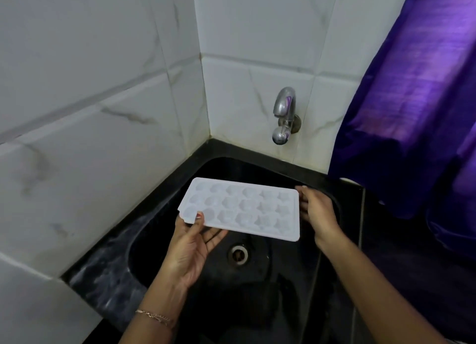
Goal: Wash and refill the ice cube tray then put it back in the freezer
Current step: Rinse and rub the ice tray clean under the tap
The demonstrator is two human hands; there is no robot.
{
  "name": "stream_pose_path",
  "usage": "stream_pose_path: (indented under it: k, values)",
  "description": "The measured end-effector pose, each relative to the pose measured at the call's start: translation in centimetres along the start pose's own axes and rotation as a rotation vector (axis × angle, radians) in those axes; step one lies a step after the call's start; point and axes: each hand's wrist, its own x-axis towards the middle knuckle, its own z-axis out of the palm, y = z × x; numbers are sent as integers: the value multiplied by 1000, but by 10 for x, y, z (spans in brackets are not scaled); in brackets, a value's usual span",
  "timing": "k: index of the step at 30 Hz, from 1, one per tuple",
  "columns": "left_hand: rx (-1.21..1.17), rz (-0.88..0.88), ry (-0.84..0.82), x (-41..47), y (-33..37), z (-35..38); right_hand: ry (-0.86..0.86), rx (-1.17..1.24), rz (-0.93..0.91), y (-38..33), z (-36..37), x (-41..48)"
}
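Note:
A white plastic ice cube tray (242,208) with several round cells is held level above the black sink (164,230). My left hand (192,243) grips its near-left corner, thumb on top and fingers under it. My right hand (315,209) holds the right short edge. The cells face up and I cannot tell whether they hold water. The chrome tap (284,113) juts from the tiled wall behind the tray, and no water runs from it.
The sink drain (239,253) lies below the tray. White marbled tiles (103,112) close in the left and back sides. A purple curtain (417,99) hangs at the right, over the black counter (401,240).

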Motion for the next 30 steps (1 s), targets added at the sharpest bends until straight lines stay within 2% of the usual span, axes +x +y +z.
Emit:
stream_pose_path:
  k: [6, 14, 19, 30]
  values:
    - [-16, -31, -26, 42, 15, -11, -61, -21, 60, -39, 33, 101]
    - [-39, -92, -39, 79, 9, -10, -226, 203, 166, -59, 58, 155]
    - [-37, -100, -31, 90, 8, -8, -148, 327, 144, -59, 63, 165]
    - [-47, -97, -18, 95, 5, -7, -54, 300, 177, -60, 61, 175]
